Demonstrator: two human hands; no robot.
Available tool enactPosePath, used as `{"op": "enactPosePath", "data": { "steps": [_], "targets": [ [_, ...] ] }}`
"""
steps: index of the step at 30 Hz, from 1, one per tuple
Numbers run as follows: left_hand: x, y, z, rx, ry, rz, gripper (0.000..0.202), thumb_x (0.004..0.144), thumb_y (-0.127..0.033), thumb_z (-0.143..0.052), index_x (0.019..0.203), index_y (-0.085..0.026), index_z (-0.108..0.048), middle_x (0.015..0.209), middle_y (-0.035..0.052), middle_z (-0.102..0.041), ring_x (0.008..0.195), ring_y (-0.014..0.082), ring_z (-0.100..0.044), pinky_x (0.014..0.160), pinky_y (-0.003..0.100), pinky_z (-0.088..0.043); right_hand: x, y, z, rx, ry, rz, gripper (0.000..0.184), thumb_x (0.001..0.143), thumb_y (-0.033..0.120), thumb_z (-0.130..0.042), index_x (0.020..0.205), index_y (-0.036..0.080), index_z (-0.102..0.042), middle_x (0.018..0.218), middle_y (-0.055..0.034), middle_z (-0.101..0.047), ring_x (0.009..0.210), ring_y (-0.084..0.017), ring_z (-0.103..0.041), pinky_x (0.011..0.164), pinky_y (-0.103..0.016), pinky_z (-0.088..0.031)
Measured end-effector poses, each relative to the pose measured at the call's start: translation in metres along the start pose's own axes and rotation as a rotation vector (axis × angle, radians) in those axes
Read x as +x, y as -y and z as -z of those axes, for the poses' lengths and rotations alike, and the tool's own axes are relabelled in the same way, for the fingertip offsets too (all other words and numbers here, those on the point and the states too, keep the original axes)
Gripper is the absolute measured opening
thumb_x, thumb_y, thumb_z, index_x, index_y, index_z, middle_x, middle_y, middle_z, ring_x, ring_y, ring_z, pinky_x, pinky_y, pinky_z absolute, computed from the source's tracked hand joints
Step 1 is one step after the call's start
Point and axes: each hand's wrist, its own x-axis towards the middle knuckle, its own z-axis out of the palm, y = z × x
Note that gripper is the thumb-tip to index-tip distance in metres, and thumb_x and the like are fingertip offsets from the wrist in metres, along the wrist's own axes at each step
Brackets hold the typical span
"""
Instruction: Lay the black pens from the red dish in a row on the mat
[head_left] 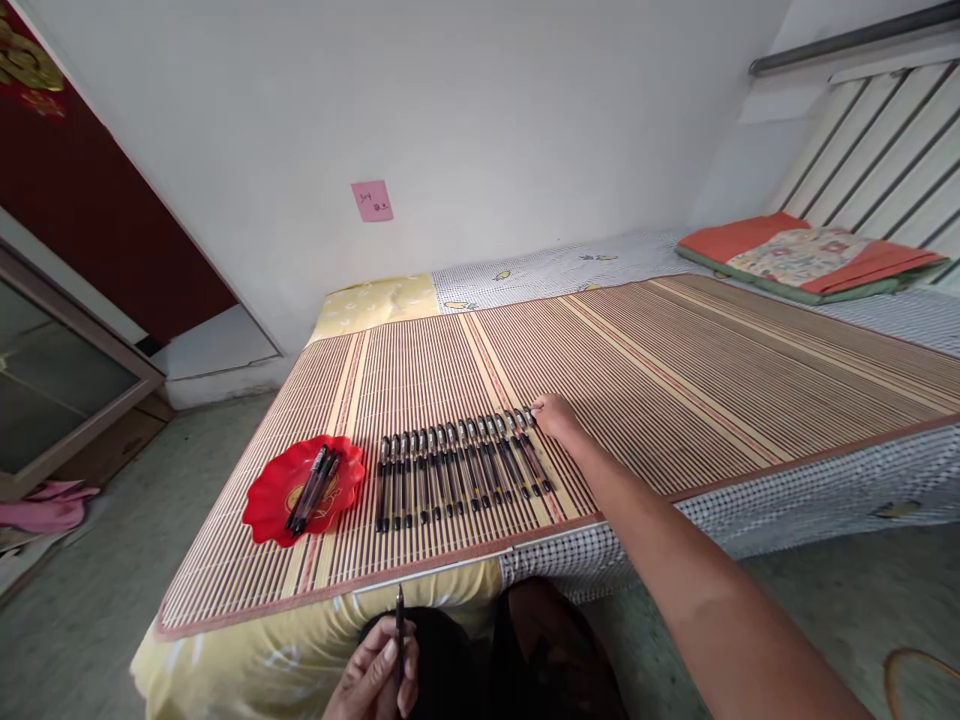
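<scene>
My left hand (371,672), low in view above my lap, is closed around a dark pen (400,630) that stands nearly upright with its narrow end up. My right hand (553,414) reaches over the bamboo mat, its fingertips pinched at the top end of the rightmost pen (538,462) in a row. Several black capped pens (450,470) make up that row, side by side with their clips toward the wall. Left of them, a red scalloped plate (262,500) holds a few more pens (315,490).
The slatted bamboo mat (675,380) covers a bed with patterned sheets. A folded orange and green cloth (810,255) lies at the far right. On the white wall hangs a pink note (372,201). A glass-fronted cabinet (60,370) stands at left.
</scene>
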Motion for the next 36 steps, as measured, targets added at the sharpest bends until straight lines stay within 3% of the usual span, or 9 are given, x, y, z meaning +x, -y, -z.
{"op": "enactPosePath", "data": {
  "steps": [10,23,30,33,36],
  "targets": [
    [-0.001,-0.003,-0.006,0.015,0.003,-0.014,0.036,0.069,-0.04,-0.09,0.09,-0.017,-0.072,0.07,0.0014,-0.06,0.053,0.0083,-0.043,0.052,0.023,-0.036,-0.008,0.003,0.005,0.113,0.031,0.012,0.025,0.092,0.024,-0.064,0.111,0.017,-0.078,0.113,-0.0088,-0.078,0.094,-0.018,-0.072,0.067,-0.021,-0.045],
    [0.0,-0.002,-0.005,0.001,-0.015,-0.001,0.04,0.065,-0.041,-0.093,0.09,-0.017,-0.072,0.072,0.0009,-0.06,0.053,0.0077,-0.043,0.051,0.022,-0.036,-0.01,0.006,0.004,0.185,0.031,-0.031,0.023,0.092,0.021,-0.065,0.11,0.017,-0.079,0.112,-0.0091,-0.078,0.09,-0.017,-0.072,0.067,-0.021,-0.045],
    [0.001,0.001,0.0,-0.022,0.026,-0.016,0.034,0.074,-0.038,-0.088,0.095,-0.017,-0.071,0.077,0.0011,-0.062,0.056,0.008,-0.047,0.053,0.022,-0.04,-0.012,0.007,0.01,0.266,-0.009,-0.039,0.02,0.089,0.018,-0.066,0.104,0.015,-0.079,0.106,-0.0113,-0.079,0.089,-0.019,-0.072,0.07,-0.023,-0.047],
    [0.002,0.003,0.0,-0.049,0.047,-0.045,0.032,0.076,-0.033,-0.087,0.097,-0.017,-0.07,0.079,0.0006,-0.062,0.058,0.008,-0.048,0.055,0.021,-0.042,-0.027,0.012,0.019,0.343,-0.077,-0.026,0.03,0.093,0.017,-0.057,0.117,0.009,-0.073,0.111,-0.0167,-0.076,0.089,-0.02,-0.071,0.075,-0.025,-0.05],
    [0.004,0.007,-0.003,-0.068,0.069,-0.09,0.032,0.074,-0.03,-0.088,0.094,-0.017,-0.068,0.077,-0.0009,-0.061,0.059,0.0077,-0.048,0.054,0.02,-0.041,-0.072,0.028,0.022,0.442,-0.129,0.024,0.037,0.098,0.021,-0.048,0.128,0.007,-0.065,0.11,-0.0173,-0.074,0.084,-0.019,-0.069,0.074,-0.027,-0.052]
  ]
}}
